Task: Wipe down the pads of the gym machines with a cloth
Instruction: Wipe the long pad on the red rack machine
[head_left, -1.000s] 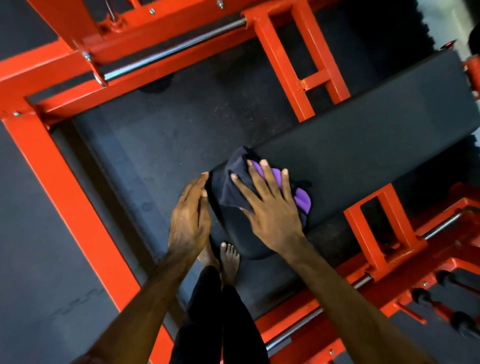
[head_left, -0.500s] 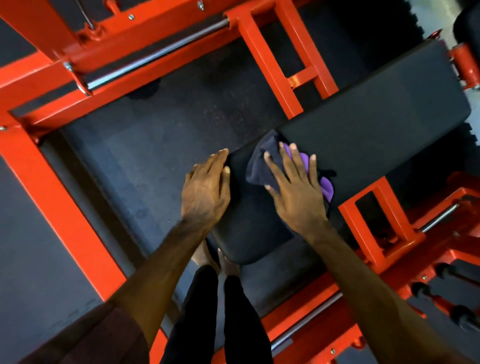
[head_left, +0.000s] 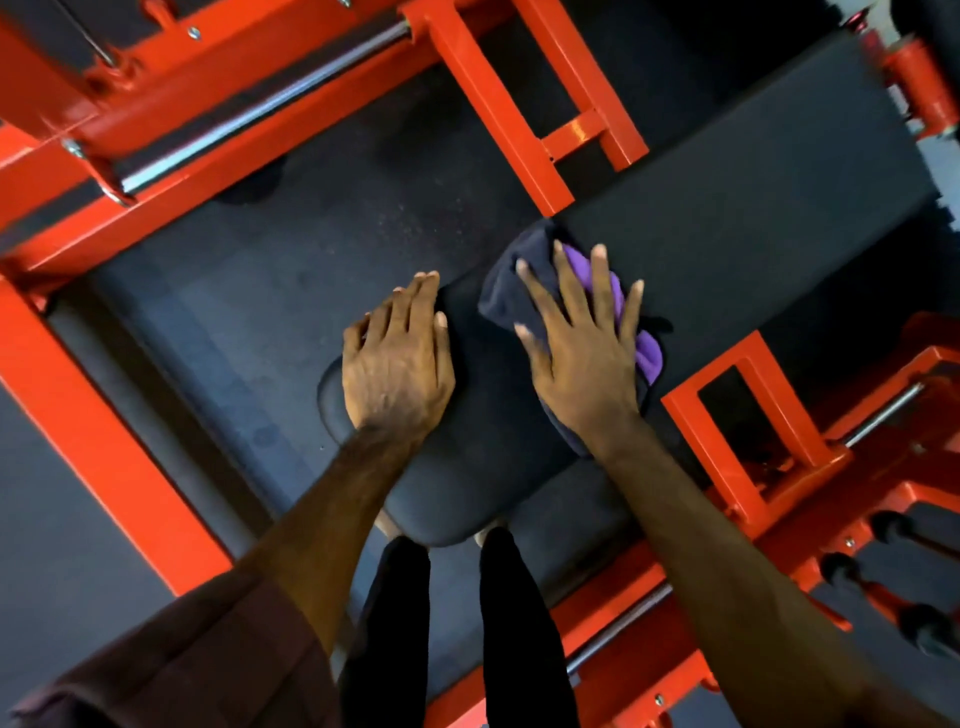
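A long black bench pad runs from the bottom centre up to the right, inside a red machine frame. A dark cloth with a purple side lies on the pad near its closer end. My right hand presses flat on the cloth with fingers spread and straight. My left hand rests flat on the pad's left edge, fingers straight and together, touching no cloth. Part of the cloth is hidden under my right palm.
Red steel frame beams surround the pad on the left, top and right, with a chrome bar at upper left. A red bracket stands right of my hand. Black rubber floor lies below. My legs stand at the pad's near end.
My right hand has slid the cloth up along the pad, away from its near end. My left hand has moved from beside the pad onto its left edge.
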